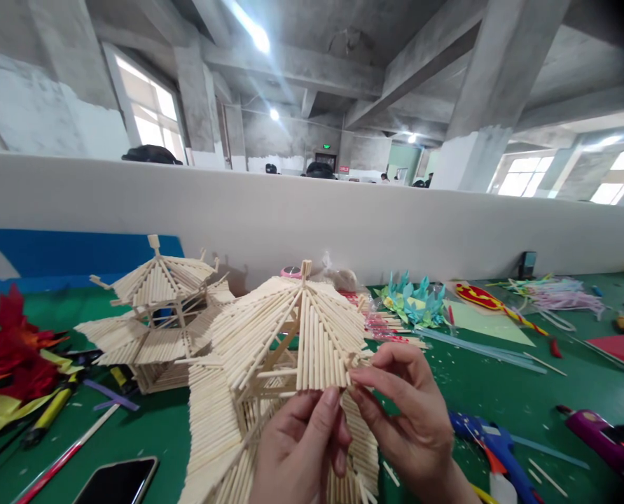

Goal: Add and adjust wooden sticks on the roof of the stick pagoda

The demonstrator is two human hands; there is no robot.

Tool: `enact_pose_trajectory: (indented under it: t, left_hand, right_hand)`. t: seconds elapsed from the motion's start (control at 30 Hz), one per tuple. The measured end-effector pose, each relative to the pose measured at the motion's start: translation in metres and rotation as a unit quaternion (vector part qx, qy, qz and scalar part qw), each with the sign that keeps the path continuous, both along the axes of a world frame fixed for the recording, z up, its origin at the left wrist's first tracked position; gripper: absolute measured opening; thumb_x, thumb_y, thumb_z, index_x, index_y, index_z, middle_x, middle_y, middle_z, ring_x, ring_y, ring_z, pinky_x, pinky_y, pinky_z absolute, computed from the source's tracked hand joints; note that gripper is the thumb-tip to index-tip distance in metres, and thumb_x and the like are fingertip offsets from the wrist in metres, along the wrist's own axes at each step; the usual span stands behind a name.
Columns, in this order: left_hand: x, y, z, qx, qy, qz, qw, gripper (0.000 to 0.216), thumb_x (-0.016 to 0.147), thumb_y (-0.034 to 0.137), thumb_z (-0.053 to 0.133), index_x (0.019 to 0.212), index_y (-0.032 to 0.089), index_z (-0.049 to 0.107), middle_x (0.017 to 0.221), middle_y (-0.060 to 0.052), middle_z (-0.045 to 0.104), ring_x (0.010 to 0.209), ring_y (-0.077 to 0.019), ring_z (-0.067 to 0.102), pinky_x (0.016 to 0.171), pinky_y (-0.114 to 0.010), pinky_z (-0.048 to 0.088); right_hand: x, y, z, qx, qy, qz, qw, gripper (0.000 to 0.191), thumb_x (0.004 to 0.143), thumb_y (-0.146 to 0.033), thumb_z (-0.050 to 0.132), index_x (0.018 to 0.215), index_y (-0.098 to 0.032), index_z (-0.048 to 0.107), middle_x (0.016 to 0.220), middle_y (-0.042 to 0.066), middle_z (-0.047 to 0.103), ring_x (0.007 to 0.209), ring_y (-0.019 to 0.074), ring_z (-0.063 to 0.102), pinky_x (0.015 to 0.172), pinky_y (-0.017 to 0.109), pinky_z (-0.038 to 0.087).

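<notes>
A pavilion model (325,343) built of pale thin wooden sticks stands in front of me, with a gap in the front of its upper roof. My left hand (304,444) is closed at the roof's lower front edge, its thumb against the stick ends. At the roof's right corner, my right hand (409,413) pinches with thumb and index finger beside a small pale wooden piece (361,359). The fingertips partly hide what they grip there. Behind to the left is a second, similar pavilion model (159,315) with upturned corner pieces.
On the green table (480,378) lie a blue glue gun (493,437), a purple glue gun (603,434) and a phone (117,483). Red paper flowers (15,357) are at left, a teal paper-folded piece (414,301) at back right. A white partition (269,217) runs behind.
</notes>
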State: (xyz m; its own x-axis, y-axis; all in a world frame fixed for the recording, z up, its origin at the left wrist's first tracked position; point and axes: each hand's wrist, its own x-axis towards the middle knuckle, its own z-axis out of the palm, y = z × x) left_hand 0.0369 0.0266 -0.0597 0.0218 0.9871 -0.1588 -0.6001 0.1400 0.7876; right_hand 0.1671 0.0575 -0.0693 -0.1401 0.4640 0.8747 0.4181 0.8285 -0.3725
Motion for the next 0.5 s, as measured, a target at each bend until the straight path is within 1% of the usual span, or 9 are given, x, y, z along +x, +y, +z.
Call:
enact_pose_trajectory:
  t: [0.2, 0.3, 0.5]
  left_hand:
    - [0.0021, -0.0007, 0.0035, -0.004, -0.001, 0.013, 1.000, 0.026, 0.055, 0.034, 0.081, 0.052, 0.013, 0.065, 0.044, 0.003, 0.058, 0.038, -0.0040, 0.046, 0.039, -0.013, 0.034]
    - [0.0022, 0.0002, 0.0034, -0.004, 0.003, 0.015, 1.000, 0.027, 0.055, 0.034, 0.080, 0.052, 0.013, 0.064, 0.045, 0.003, 0.058, 0.038, -0.0043, 0.047, 0.039, -0.014, 0.034]
    - [-0.0001, 0.0024, 0.0011, 0.001, 0.000, 0.001, 1.000, 0.026, 0.057, 0.035, 0.079, 0.053, 0.013, 0.065, 0.045, 0.002, 0.059, 0.039, -0.0050, 0.047, 0.039, -0.014, 0.034]
  right_hand:
    - [-0.0014, 0.0009, 0.0026, -0.017, 0.010, 0.011, 1.000, 0.026, 0.078, -0.005, 0.057, 0.096, -0.023, 0.062, 0.095, 0.003, 0.042, 0.080, 0.0138, 0.048, 0.061, 0.026, 0.047]
    - [-0.0004, 0.0006, 0.0031, -0.016, 0.007, 0.015, 1.000, 0.025, 0.078, -0.005, 0.056, 0.094, -0.023, 0.062, 0.096, 0.003, 0.041, 0.082, 0.0142, 0.047, 0.061, 0.026, 0.045]
    - [0.0043, 0.0005, 0.0051, -0.014, -0.030, 0.007, 0.999, 0.023, 0.078, -0.006, 0.056, 0.094, -0.021, 0.062, 0.099, 0.004, 0.040, 0.081, 0.0146, 0.046, 0.063, 0.028, 0.043]
